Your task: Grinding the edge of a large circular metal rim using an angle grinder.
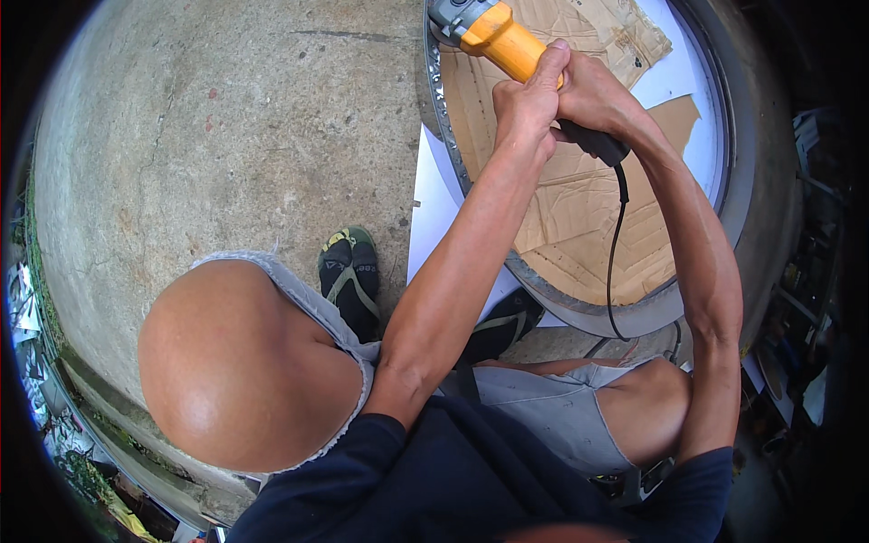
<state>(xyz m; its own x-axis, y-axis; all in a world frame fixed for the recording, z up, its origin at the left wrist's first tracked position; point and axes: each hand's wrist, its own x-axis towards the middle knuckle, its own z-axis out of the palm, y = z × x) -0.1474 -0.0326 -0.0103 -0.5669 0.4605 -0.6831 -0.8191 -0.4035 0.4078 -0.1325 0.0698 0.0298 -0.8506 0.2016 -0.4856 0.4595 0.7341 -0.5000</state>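
Note:
Both my hands grip a yellow and grey angle grinder (509,43), its head at the top edge of the view over the left side of a large grey metal ring (579,317). My left hand (529,101) is wrapped round the yellow body with its thumb pointing up along it. Just behind, my right hand (593,95) closes on the dark rear handle (597,143). A black power cord (616,231) runs down from the handle across the ring. The grinder's disc is not visible.
Creased brown cardboard (579,222) lies inside the ring, with white sheets (674,68) beside and under it. Concrete floor (244,136) stretches to the left. My sandalled foot (351,281) stands near the ring. Dark clutter lines the right edge.

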